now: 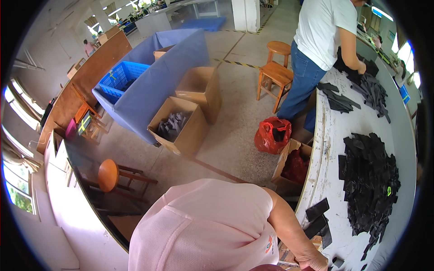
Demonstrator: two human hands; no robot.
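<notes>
My left arm comes out of a pink sleeve at the bottom and reaches down to the work table (332,158). Only part of my left hand (315,262) shows at the lower edge; its fingers are cut off, so whether it holds anything is hidden. Just right of it lies a small dark rolled piece (337,261). Several flat black strips (318,217) rest on the table edge above the hand. Farther right spreads a large heap of black strips (368,185). My right hand is out of the picture.
A co-worker (316,36) stands at the table's far end, handling dark grey strips (373,92). Beside the table are a red plastic bag (272,135) and a cardboard box (282,169). Leftward stand an open carton (190,135) of grey rolls, a blue fabric-sided bin (153,86) and stools (108,175).
</notes>
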